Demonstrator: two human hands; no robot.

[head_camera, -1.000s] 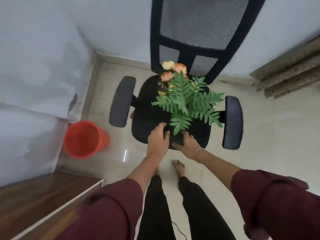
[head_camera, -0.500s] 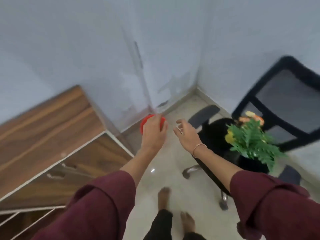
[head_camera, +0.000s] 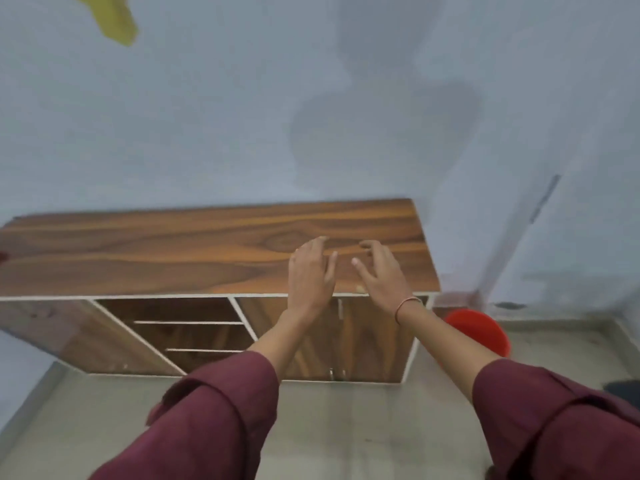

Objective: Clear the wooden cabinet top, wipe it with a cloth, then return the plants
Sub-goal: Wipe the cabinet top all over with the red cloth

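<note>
The wooden cabinet top stretches across the middle of the view, against a pale blue wall. Nothing stands on the part I can see. My left hand hovers over its right end, fingers apart and holding nothing. My right hand, with a thin bangle at the wrist, is just beside it, fingers spread and curled, also holding nothing. No plants and no cloth are in view. A small pale speck lies at the front edge by my right hand; what it is I cannot tell.
A red bucket stands on the floor right of the cabinet. Below the top are open shelves and a closed door. A yellow object hangs on the wall, upper left. A dark edge shows far right.
My view has swung left from the office chair holding the plants to the cabinet. Both hands let go of the plant pot and now hover empty over the cabinet's right end.
</note>
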